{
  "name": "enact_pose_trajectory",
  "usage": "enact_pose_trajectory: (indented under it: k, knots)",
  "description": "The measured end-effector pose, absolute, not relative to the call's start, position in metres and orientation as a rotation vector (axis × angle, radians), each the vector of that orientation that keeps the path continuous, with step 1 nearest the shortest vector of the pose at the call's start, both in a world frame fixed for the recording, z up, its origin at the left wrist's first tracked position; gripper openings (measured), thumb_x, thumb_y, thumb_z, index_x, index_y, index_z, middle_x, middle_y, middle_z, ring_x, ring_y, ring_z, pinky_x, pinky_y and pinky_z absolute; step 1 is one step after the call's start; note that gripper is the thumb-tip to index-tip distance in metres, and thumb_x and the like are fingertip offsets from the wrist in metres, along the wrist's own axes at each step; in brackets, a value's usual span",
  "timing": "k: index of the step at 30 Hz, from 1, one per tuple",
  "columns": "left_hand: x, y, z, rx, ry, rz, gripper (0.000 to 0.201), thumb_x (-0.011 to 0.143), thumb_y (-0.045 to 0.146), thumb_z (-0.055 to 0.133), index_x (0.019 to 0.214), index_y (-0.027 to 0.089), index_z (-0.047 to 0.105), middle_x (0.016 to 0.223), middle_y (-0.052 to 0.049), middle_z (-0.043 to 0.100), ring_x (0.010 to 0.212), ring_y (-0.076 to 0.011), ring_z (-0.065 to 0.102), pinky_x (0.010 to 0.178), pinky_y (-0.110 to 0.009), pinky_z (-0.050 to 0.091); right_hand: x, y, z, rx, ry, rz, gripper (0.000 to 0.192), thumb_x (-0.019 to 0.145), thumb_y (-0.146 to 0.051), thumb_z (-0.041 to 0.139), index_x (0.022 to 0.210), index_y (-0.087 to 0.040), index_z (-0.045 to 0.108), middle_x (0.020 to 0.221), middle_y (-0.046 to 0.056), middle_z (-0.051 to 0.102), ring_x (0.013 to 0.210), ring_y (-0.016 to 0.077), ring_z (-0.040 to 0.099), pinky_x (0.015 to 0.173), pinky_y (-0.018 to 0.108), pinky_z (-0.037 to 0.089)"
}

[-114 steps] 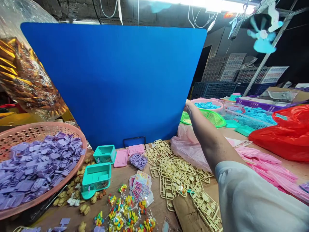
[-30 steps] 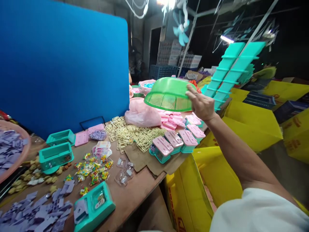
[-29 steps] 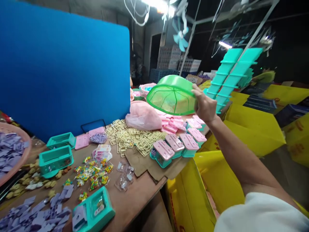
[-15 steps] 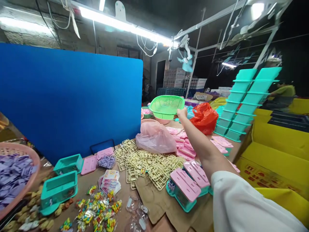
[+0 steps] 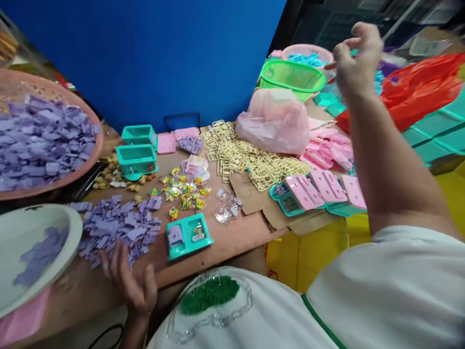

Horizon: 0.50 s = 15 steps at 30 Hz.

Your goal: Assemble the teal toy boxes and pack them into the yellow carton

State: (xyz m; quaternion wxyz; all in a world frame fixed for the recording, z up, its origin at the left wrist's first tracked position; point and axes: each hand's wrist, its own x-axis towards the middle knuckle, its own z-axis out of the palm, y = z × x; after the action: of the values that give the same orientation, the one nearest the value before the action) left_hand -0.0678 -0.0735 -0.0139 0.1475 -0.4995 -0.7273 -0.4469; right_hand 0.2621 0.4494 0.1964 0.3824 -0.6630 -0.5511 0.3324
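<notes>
My right hand (image 5: 358, 65) is raised at arm's length with its fingers loosely curled and apart, and nothing shows in it. Just left of it stands the green mesh basket (image 5: 292, 80), which it does not appear to touch. Low on the left, my left hand (image 5: 132, 283) is spread open at the near edge of a heap of purple plastic pieces (image 5: 121, 223); its fingertips overlap the heap, and contact is unclear. To the right of that hand lies a teal tray (image 5: 191, 236) with a purple piece in one compartment and small items in the other.
A pink basket (image 5: 98, 140) of purple pieces and a white basin (image 5: 74, 232) stand at left. Candy-coloured packets (image 5: 185, 191), cream plastic frames (image 5: 250, 157), a pink bag (image 5: 274, 121) and pink-lidded teal boxes (image 5: 305, 191) cover the table. A blue panel (image 5: 163, 58) rises behind.
The view has swung down and to the left. My right hand, earlier at the green basket's rim, is now apart from it. My left hand has come into view by the purple pieces.
</notes>
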Motion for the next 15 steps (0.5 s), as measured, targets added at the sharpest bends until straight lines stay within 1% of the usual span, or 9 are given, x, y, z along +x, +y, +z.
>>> enact_pose_trajectory:
  k: [3,5,7,8,9,12,15]
  knots:
    - [-0.066,-0.072,-0.014,-1.424,-2.081,-1.321,0.074,0.099,0.037,0.061,0.168,0.024,0.039,0.174,-0.013,0.042,0.168,-0.0415,0.021,0.134,-0.071,0.018,0.251,0.36,0.183,-1.555,-1.626,0.751,0.048,0.095,-0.047,0.078,0.136,-0.026,0.066,0.102,0.011,0.073,0.089,0.0272,0.079,0.065,0.04,0.069]
    - [-0.062,-0.074,-0.014,-1.393,-2.095,-1.35,0.069,0.103,0.042,0.057,0.166,0.019,0.04,0.171,-0.02,0.043,0.168,-0.0415,0.021,0.134,-0.07,0.019,0.234,0.302,0.175,-1.278,-1.853,0.8,0.038,0.096,-0.047,0.077,0.127,-0.025,0.073,0.102,0.01,0.075,0.095,0.0279,0.08,0.075,0.045,0.07]
    - [-0.06,-0.078,-0.013,-1.378,-2.083,-1.393,0.065,0.106,0.045,0.053,0.165,0.019,0.042,0.169,-0.021,0.045,0.168,-0.0394,0.023,0.135,-0.067,0.019,0.213,0.253,0.163,-0.953,-2.098,0.892,0.029,0.096,-0.046,0.074,0.117,-0.026,0.078,0.103,0.009,0.079,0.099,0.0291,0.08,0.087,0.05,0.069]
    - [-0.059,-0.081,-0.012,-1.37,-2.069,-1.422,0.063,0.107,0.045,0.051,0.164,0.02,0.042,0.169,-0.02,0.046,0.167,-0.038,0.024,0.135,-0.066,0.02,0.204,0.232,0.155,-0.83,-2.199,0.922,0.026,0.095,-0.046,0.074,0.113,-0.027,0.08,0.103,0.008,0.081,0.099,0.0298,0.081,0.09,0.051,0.069]
    - [-0.059,-0.084,-0.011,-1.36,-2.055,-1.449,0.061,0.108,0.045,0.049,0.164,0.021,0.042,0.169,-0.02,0.046,0.167,-0.0367,0.025,0.135,-0.065,0.02,0.194,0.214,0.145,-0.754,-2.277,0.931,0.024,0.095,-0.047,0.073,0.11,-0.03,0.081,0.104,0.006,0.082,0.098,0.0303,0.081,0.089,0.051,0.069]
    - [-0.061,-0.095,-0.005,-1.314,-2.003,-1.506,0.058,0.11,0.042,0.047,0.164,0.022,0.041,0.168,-0.019,0.046,0.167,-0.0348,0.028,0.135,-0.065,0.024,0.172,0.171,0.115,-0.667,-2.363,0.923,0.021,0.098,-0.046,0.07,0.11,-0.033,0.083,0.109,0.004,0.084,0.096,0.0308,0.082,0.079,0.047,0.069]
    - [-0.06,-0.102,0.007,-1.286,-1.973,-1.571,0.055,0.109,0.035,0.053,0.162,0.023,0.044,0.165,-0.019,0.05,0.161,-0.0324,0.041,0.131,-0.059,0.038,0.157,0.146,0.093,-0.592,-2.349,0.943,0.022,0.104,-0.042,0.064,0.112,-0.032,0.082,0.109,0.005,0.084,0.097,0.0291,0.081,0.082,0.045,0.068]
